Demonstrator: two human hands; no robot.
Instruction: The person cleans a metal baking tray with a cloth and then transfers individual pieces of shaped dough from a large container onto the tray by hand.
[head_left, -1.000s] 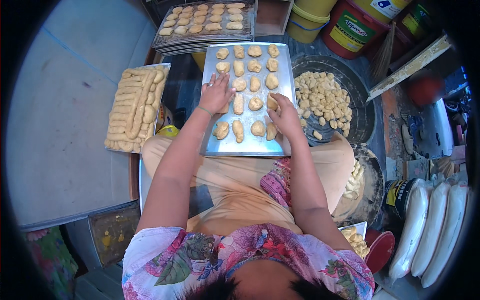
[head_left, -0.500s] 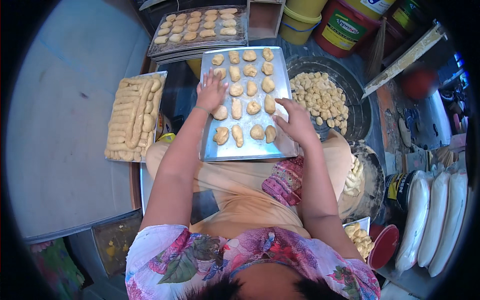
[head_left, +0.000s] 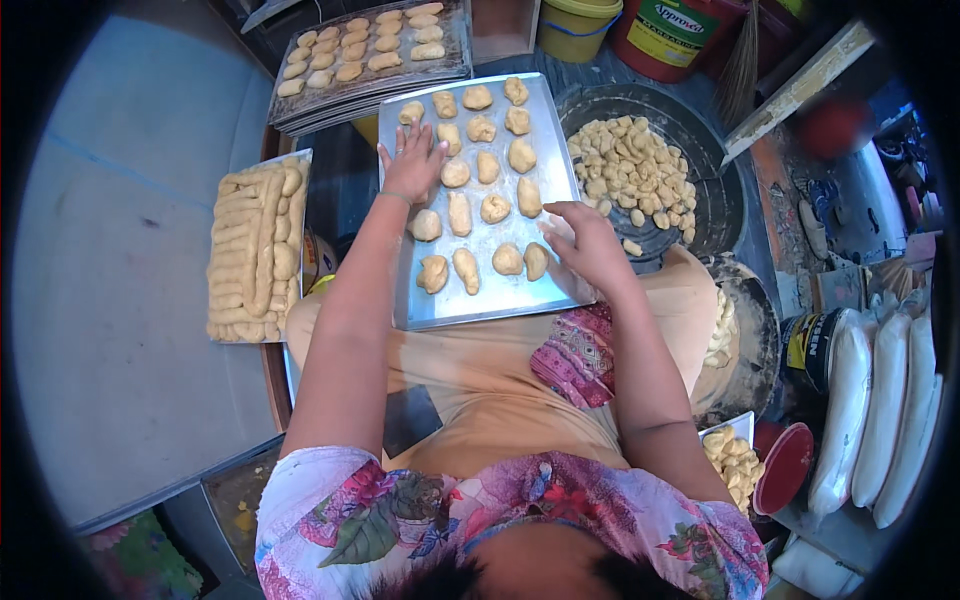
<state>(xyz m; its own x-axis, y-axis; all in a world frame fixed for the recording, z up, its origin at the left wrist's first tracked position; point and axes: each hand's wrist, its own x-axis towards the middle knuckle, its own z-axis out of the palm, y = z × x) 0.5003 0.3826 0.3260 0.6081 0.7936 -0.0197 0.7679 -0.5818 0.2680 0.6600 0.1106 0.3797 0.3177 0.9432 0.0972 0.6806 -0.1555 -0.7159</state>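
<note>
A metal baking tray (head_left: 420, 290) rests across my lap, holding rows of raw dough pieces, some round and some oblong. My left hand (head_left: 412, 168) lies over the tray's left side with fingers spread, hiding part of the left column; one dough piece (head_left: 411, 112) sits just beyond its fingertips. Over the right edge, my right hand (head_left: 588, 242) is open, thumb and forefinger apart, close to an oblong dough piece (head_left: 528, 197). I cannot tell whether its fingertips touch that piece. Neither hand grips anything.
A black basin (head_left: 725, 215) with cut dough lumps (head_left: 635, 165) stands at right. Stacked trays (head_left: 375, 85) of shaped dough are at far left. Dough ropes (head_left: 250, 250) fill a tray at left. Buckets (head_left: 665, 40) stand behind; wrapped white packs (head_left: 838, 420) are at near right.
The whole view has shifted and turned slightly, so the tray appears farther left and tilted. Both hands keep nearly the same places over the tray. No dough piece is visibly picked up.
</note>
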